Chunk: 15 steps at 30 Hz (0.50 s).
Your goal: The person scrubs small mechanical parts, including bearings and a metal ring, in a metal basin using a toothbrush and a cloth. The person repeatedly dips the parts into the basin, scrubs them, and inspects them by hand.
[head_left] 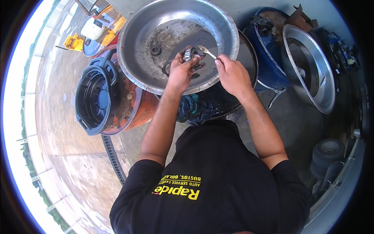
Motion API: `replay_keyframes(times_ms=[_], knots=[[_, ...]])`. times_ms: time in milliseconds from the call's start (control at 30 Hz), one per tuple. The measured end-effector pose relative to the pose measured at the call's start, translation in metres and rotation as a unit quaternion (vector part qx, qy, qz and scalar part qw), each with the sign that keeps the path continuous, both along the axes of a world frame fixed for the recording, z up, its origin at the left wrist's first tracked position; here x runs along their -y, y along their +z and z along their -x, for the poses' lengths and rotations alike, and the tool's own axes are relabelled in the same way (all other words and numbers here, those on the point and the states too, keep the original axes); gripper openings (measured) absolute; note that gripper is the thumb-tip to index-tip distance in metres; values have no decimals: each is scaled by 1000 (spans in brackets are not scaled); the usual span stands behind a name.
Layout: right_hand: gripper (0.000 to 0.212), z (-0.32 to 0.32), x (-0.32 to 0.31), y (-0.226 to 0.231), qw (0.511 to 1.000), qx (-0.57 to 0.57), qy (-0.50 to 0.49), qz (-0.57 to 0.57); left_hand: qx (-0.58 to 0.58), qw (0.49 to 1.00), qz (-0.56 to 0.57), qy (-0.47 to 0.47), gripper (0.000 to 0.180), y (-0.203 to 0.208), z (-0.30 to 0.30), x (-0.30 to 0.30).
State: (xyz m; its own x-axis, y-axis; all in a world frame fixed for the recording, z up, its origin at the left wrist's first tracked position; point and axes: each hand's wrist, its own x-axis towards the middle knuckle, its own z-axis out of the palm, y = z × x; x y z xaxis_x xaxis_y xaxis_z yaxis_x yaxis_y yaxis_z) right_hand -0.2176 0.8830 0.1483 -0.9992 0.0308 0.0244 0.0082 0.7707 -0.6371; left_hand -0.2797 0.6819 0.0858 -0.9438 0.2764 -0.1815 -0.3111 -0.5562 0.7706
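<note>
Over a wide metal basin, my left hand grips a tapered roller bearing. Its fingers are smeared with dark grease. My right hand pinches the pale handle of a small brush, whose tip is close to the bearing; whether they touch I cannot tell. Thin dark liquid lies on the basin's bottom. A dark ring-shaped part rests there to the left, and another dark round part is partly hidden behind my left hand.
The basin sits on drums. At the left, a black drain pan leans on an orange drum. To the right stand a blue drum and a second metal basin, tilted. Dark plastic bags lie below the basin; wheels stand lower right.
</note>
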Motion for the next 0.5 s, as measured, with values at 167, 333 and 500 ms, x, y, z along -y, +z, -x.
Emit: replay_keyframes(times_ms=[167, 333, 500], knots=[[27, -7, 13, 8, 993, -43, 60, -91, -148, 984, 98, -34, 68, -6, -7, -11], [26, 8, 0, 6, 991, -28, -21, -127, -155, 962, 222, -38, 78, -3, -13, -17], [28, -10, 14, 4, 995, -10, 25, -96, -151, 963, 221, -7, 67, -2, -11, -12]])
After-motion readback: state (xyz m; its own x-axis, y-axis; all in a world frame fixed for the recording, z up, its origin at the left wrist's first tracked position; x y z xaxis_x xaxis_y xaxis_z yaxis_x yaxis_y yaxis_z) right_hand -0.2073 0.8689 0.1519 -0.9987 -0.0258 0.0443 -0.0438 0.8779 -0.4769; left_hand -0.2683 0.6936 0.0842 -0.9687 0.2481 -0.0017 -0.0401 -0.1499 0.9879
